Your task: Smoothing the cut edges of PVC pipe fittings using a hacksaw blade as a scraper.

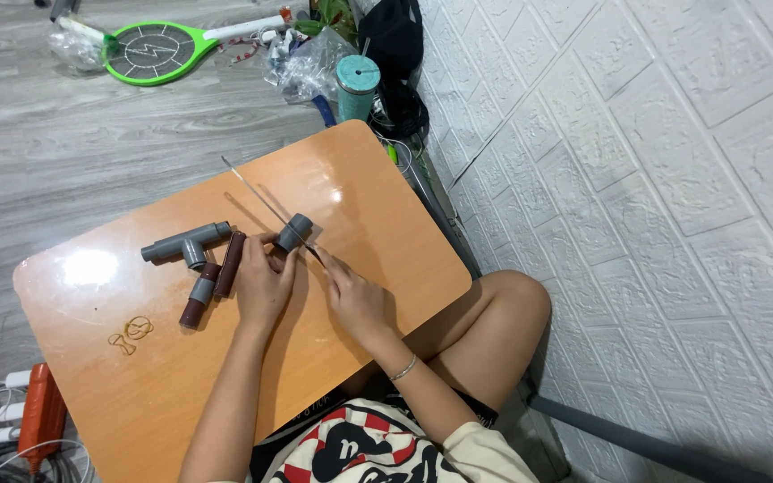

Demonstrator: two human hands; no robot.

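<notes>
Hands close together on an orange tabletop (pixel 342 192): left hand (pixel 266 284) pinches a short grey pipe piece (pixel 295 233) while right hand (pixel 355 300) grips a thin metal blade (pixel 261 199) running toward 11 o'clock, which could slip onto the left fingers (pixel 272 259).

Grey pipe fitting (pixel 294 233), orange-brown table (pixel 369 215), green racket (pixel 149 52), white brick-patterned wall (pixel 655 179).

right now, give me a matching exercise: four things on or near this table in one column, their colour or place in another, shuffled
Things:
1. T-shaped pipe fitting
2. rubber bands
3. racket-shaped swatter
4. short pipe piece

Descriptions:
A. green, lying on the floor beyond the table
B. grey, held at the left hand fingertips
C. yellowish, loose on the table near its left end
D. grey, lying on the table left of the hands

Pairs: 1-D, 2-C, 3-A, 4-B
</notes>
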